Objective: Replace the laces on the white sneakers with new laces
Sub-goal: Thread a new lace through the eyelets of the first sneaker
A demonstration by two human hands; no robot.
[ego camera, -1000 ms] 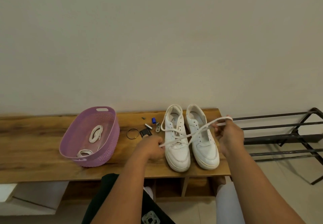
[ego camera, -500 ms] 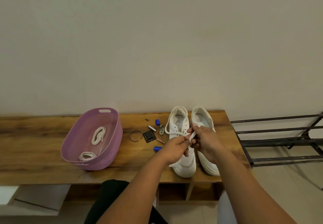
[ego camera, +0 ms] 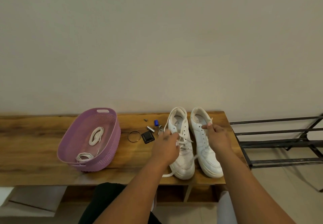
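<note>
Lace [ego camera: 185,140] across left sneaker [ego camera: 181,146] under blurred left hand [ego camera: 166,146], grip unclear; right hand [ego camera: 217,136] pinching its tip

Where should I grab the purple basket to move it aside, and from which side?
Take the purple basket by the slot handle in its far rim, reaching down from above. I'd guess a thumb hooks into that cutout, and the two lace bundles inside lie low, clear of it.
</note>
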